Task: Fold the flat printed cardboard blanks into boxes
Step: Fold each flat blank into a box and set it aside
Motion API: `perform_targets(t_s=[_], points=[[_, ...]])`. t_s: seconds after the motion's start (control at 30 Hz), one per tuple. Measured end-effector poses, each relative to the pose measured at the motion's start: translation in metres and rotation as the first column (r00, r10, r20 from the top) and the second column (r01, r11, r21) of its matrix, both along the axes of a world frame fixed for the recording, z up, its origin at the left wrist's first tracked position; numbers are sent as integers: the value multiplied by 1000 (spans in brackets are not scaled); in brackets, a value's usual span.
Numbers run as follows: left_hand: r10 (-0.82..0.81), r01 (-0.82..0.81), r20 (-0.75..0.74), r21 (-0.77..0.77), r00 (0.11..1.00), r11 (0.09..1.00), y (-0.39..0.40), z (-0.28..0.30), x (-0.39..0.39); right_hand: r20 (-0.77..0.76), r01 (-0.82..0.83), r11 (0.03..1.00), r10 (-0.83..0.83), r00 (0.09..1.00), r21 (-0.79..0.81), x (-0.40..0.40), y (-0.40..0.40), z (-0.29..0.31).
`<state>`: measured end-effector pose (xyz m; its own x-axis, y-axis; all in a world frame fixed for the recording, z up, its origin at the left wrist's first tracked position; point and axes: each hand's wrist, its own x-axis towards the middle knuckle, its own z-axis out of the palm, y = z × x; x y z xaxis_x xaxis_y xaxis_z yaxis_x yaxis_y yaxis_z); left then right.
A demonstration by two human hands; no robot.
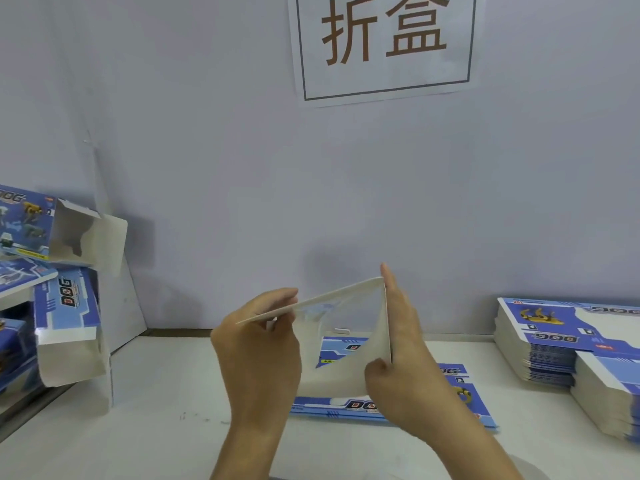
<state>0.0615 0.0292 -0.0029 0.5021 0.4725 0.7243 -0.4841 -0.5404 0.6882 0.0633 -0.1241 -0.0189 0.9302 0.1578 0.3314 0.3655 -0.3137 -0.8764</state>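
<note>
At nine o'clock, against the wall, a pile of folded boxes [45, 258] lies in disorder, blue-printed with "DOG" lettering, several with end flaps standing open and grey-white insides showing. Moving toward centre, the left hand [258, 344] is raised above the white table [145, 427]; its fingers are curled and pinch the left panel of a cardboard blank [341, 327], thumb side toward the camera. The blank is held in the air at centre, partly opened into a wedge: one panel runs as a thin slanted edge up toward twelve o'clock, another drops near-vertical on the right, with the unprinted inner face toward the camera. The right hand [401, 355] grips that upright panel, fingers extended along its outer side and the thumb closed on the lower edge. Beneath the hands, at about five o'clock from the held piece, a flat blank [460, 400] lies printed side up on the table. At three o'clock, a tall stack of flat blanks [540, 344] rests on the table. On the wall at twelve o'clock hangs a paper sign [384, 43] with two brown characters.
</note>
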Motion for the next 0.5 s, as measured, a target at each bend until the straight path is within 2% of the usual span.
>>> perform_targets(t_s=[0.13, 0.2, 0.37, 0.5], points=[[-118, 113, -39, -116, 992, 987, 2, 6, -1, 254, -31, 999, 25, 967, 21, 4, -11, -2], [-167, 154, -44, -208, 985, 966, 5, 7, 0, 296, -50, 999, 53, 954, -18, 3, -15, -3], [-269, 212, -82, -418, 960, 883, 12, 8, -2, 210, -156, 982, 176, 962, -110, -2, -12, -4], [-307, 215, -65, -576, 950, 789, 26, 12, -4, 40, -278, 940, 291, 956, -197, -11, -9, 2]])
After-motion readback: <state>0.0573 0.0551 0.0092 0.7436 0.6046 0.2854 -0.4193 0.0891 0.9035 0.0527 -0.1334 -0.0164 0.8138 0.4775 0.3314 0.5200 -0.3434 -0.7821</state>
